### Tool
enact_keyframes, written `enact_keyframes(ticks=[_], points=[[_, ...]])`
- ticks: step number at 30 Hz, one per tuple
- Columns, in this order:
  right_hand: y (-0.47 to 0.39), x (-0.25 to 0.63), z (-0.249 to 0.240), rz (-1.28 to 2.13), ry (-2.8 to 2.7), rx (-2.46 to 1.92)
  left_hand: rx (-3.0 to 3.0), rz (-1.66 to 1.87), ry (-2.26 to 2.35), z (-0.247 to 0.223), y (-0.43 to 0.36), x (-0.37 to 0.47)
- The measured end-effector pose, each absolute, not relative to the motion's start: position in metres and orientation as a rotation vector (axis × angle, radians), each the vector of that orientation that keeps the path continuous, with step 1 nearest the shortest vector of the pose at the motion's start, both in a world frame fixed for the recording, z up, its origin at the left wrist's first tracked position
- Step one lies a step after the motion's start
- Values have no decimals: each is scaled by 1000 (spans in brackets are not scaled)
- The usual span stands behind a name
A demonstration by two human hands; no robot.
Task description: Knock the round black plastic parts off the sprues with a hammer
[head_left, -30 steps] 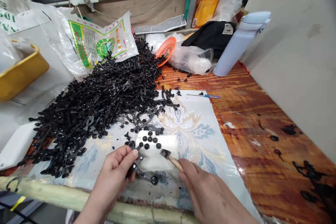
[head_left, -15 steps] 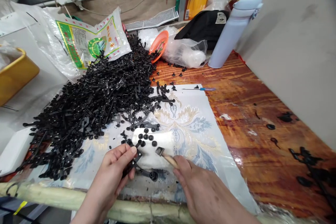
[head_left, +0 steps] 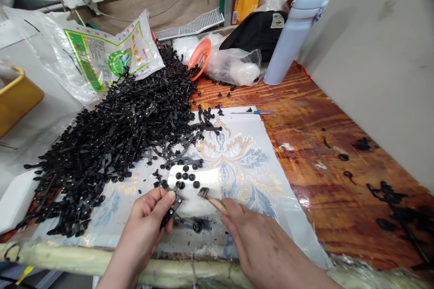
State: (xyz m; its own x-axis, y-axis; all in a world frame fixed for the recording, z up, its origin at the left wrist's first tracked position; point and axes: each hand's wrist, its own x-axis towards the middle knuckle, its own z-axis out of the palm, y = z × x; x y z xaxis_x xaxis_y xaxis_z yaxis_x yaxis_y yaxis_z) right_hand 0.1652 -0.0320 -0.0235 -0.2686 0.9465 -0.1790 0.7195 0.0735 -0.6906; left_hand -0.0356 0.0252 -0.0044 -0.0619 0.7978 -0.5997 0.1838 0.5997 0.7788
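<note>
Pinched between the thumb and fingers of my left hand (head_left: 152,216) is a black plastic part (head_left: 175,206) with small shiny dots. My right hand (head_left: 251,230) is wrapped round the light wooden handle of a small tool (head_left: 217,204), whose dark metal head points left, a short way from the black part. Several small round black pieces (head_left: 185,175) lie on a white pad (head_left: 210,180) beyond my hands. Another black piece with a round end (head_left: 197,226) rests between my hands, near the front edge. A large heap of black parts (head_left: 135,113) fills the left side.
A patterned cloth (head_left: 267,180) covers part of the wooden table (head_left: 315,144). At the back stand a pale blue bottle (head_left: 293,40), an orange dish (head_left: 200,58) and plastic bags (head_left: 237,67). A blue-handled thin tool (head_left: 262,112) lies by the cloth's far edge. Black scraps lie at right.
The whole view has shifted slightly, so the scene sits a little further left. Both hands keep nearly the same pose and hold the same things.
</note>
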Motion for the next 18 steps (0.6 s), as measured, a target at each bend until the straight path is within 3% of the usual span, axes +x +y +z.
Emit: enact_keyframes(ticks=[18], points=[[-31,165,-18,991,-2062,-1702,771,707,1465,-10,24,-40]])
